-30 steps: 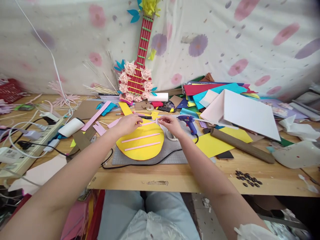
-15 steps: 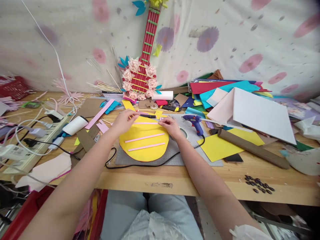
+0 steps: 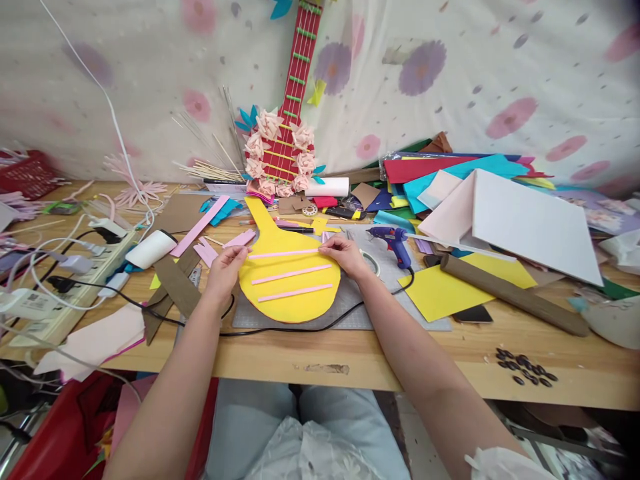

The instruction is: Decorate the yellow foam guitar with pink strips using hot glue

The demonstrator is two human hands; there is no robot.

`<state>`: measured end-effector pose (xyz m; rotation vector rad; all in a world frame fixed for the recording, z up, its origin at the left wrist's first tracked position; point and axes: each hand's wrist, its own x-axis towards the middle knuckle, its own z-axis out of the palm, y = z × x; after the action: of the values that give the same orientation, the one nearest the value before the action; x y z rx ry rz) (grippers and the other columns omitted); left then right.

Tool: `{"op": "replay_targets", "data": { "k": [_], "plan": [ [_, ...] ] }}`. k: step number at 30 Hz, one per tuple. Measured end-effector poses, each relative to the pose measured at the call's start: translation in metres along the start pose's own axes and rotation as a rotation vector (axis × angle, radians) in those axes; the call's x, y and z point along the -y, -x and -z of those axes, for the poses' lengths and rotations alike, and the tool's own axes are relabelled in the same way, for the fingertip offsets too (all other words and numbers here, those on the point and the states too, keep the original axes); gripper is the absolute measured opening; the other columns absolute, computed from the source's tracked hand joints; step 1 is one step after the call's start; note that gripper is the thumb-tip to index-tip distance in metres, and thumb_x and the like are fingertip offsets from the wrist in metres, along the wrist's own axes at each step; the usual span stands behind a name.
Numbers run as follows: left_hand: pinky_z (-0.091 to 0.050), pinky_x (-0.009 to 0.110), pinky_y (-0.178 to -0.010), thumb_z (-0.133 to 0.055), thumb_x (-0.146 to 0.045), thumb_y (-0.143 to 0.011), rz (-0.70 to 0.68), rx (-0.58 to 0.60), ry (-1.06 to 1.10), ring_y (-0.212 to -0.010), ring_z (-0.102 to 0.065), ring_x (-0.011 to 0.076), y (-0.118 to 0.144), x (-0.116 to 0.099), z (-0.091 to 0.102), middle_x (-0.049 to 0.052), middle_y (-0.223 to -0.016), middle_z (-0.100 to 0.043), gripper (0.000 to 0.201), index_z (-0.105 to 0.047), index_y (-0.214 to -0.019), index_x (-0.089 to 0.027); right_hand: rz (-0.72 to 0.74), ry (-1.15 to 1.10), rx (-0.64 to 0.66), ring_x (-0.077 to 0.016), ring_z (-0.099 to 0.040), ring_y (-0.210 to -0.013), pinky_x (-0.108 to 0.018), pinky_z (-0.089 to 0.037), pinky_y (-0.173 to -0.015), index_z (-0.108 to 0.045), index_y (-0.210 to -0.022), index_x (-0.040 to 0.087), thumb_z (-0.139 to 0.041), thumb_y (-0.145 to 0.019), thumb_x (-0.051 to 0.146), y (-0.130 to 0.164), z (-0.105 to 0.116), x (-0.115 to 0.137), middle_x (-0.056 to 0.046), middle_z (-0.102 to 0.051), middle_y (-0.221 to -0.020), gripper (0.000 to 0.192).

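Note:
A yellow guitar-shaped cutout (image 3: 290,310) lies flat, its neck pointing up and left. Two thin pink strips, a middle one (image 3: 291,274) and a lower one (image 3: 295,293), run across its body. Above them a third pink strip (image 3: 285,254) stretches between my hands. My left hand (image 3: 225,270) is pinched at the strip's left end, by the cutout's edge. At its right end my right hand (image 3: 345,255) pinches it between thumb and finger. Whether the strip touches the yellow surface I cannot tell.
A blue glue gun (image 3: 393,243) lies right of the cutout, its black cord (image 3: 300,330) crossing the grey cutting mat (image 3: 430,325). Behind stands a red flowered guitar (image 3: 280,157). A power strip (image 3: 65,293) is at left, coloured sheets (image 3: 450,287) and small black beads (image 3: 525,367) at right.
My left hand has moved left and down from the base of the cutout's neck to the strip's left end. My right hand stays at the right end. The view has shifted slightly.

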<state>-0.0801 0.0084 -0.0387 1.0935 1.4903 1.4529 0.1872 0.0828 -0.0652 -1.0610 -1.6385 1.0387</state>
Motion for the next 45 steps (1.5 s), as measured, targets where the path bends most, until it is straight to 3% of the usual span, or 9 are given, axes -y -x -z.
{"op": "replay_targets", "data": {
  "k": [8, 22, 35, 45],
  "plan": [
    [-0.041, 0.022, -0.081, -0.066, -0.034, -0.066, -0.172, 0.008, 0.018, -0.090, -0.054, 0.0123, 0.004, 0.019, 0.007, 0.001, -0.092, -0.059, 0.018, -0.061, -0.073, -0.018, 0.013, 0.022, 0.010, -0.0123, -0.048, -0.068, -0.027, -0.038, -0.065, -0.062, -0.062, 0.019, -0.067, -0.062, 0.038, 0.000, 0.000, 0.001, 0.000, -0.053, -0.070, 0.020],
    [-0.039, 0.032, -0.091, -0.070, -0.029, -0.063, -0.300, 0.027, 0.016, -0.095, -0.054, 0.0172, 0.000, 0.028, 0.012, 0.003, -0.092, -0.058, 0.012, -0.064, -0.068, -0.019, 0.063, 0.019, 0.019, -0.0134, -0.048, -0.067, -0.029, -0.037, -0.062, -0.064, -0.061, 0.020, -0.070, -0.062, 0.037, -0.003, -0.001, -0.003, -0.001, -0.053, -0.070, 0.018],
    [-0.038, 0.033, -0.092, -0.068, -0.028, -0.065, -0.230, 0.057, 0.114, -0.097, -0.053, 0.0179, 0.000, 0.031, 0.016, 0.004, -0.096, -0.057, 0.010, -0.065, -0.068, -0.020, 0.060, 0.035, 0.025, -0.0136, -0.048, -0.067, -0.029, -0.037, -0.063, -0.065, -0.060, 0.020, -0.070, -0.062, 0.033, -0.003, 0.000, -0.001, -0.001, -0.053, -0.069, 0.014],
    [-0.039, 0.035, -0.092, -0.071, -0.029, -0.062, -0.370, 0.086, -0.119, -0.099, -0.052, 0.0188, 0.002, 0.024, 0.015, 0.004, -0.097, -0.055, 0.013, -0.064, -0.068, -0.019, 0.047, 0.052, 0.082, -0.0151, -0.051, -0.072, -0.030, -0.040, -0.067, -0.069, -0.068, 0.020, -0.069, -0.064, 0.040, -0.003, 0.004, -0.001, -0.002, -0.055, -0.075, 0.020]
  ]
}}
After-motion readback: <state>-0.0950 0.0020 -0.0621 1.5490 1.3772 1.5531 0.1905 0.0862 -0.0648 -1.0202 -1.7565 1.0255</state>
